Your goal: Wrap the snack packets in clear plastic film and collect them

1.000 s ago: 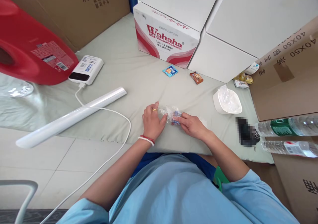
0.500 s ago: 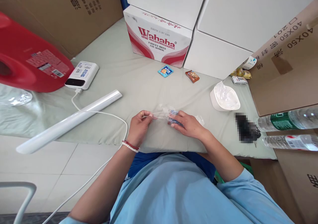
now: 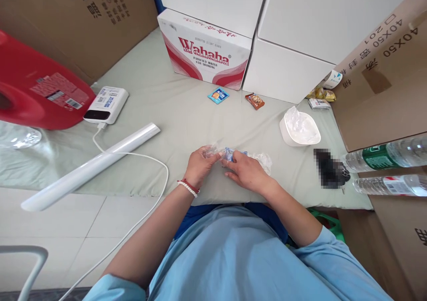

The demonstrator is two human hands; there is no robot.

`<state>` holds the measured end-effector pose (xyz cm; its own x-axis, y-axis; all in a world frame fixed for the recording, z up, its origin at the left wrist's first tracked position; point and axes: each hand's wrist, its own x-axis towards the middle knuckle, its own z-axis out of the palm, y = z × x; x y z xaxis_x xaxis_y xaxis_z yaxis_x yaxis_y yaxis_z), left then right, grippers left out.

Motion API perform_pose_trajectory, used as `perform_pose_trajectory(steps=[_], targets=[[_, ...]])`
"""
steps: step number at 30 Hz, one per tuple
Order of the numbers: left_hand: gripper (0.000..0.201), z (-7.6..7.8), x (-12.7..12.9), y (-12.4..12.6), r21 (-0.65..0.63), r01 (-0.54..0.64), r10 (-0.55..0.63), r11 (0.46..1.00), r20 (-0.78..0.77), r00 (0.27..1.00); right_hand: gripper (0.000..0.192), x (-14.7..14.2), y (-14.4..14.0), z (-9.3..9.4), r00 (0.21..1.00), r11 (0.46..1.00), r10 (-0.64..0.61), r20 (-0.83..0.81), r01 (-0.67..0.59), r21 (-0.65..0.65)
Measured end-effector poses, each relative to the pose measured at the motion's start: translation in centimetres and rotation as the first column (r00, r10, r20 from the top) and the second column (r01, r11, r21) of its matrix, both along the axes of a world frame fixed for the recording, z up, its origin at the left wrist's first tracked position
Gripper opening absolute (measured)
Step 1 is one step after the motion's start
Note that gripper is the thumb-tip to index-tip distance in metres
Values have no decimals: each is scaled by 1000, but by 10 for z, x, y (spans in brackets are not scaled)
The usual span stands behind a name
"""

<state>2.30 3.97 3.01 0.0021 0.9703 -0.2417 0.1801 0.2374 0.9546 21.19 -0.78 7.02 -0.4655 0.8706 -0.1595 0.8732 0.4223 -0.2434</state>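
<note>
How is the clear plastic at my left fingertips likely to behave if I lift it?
The clear plastic will probably be floppy, since it looks crumpled and creased. It's likely light, being thin enough to see through. Its loose folds might drag against the blue packet right beside it.

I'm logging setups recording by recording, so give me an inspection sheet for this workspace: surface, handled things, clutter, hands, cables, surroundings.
Surface: pale green cloth, slightly wrinkled.
Handled things: blue-printed packet with clear plastic wrap at its left; contents cannot be told.
Clutter: blue sachet, brown snack packet, plastic-lined white tub, long white bar, red jug.
Hands: left hand pinches the wrap; right hand touches the packet, grip partly hidden.
Cables: white cable plugged into a white device, crossing over the bar and off the surface's near edge.
Surroundings: Wahaha water carton, brown cardboard box at right.
</note>
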Motion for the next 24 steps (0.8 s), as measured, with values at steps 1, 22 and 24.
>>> perform_pose_trajectory(steps=[1, 22, 24], targets=[[43, 1, 3, -1, 1, -5, 5, 1000, 28, 1000, 44, 1, 0, -1, 1000, 1000, 1, -11, -1, 0], [36, 12, 57, -31, 345, 536, -159, 770, -711, 685, 36, 42, -16, -26, 809, 985, 86, -581, -156, -71], [42, 15, 61, -32, 332, 574, -122, 748, -782, 611, 24, 51, -20, -24, 781, 993, -17, -624, -58, -100]])
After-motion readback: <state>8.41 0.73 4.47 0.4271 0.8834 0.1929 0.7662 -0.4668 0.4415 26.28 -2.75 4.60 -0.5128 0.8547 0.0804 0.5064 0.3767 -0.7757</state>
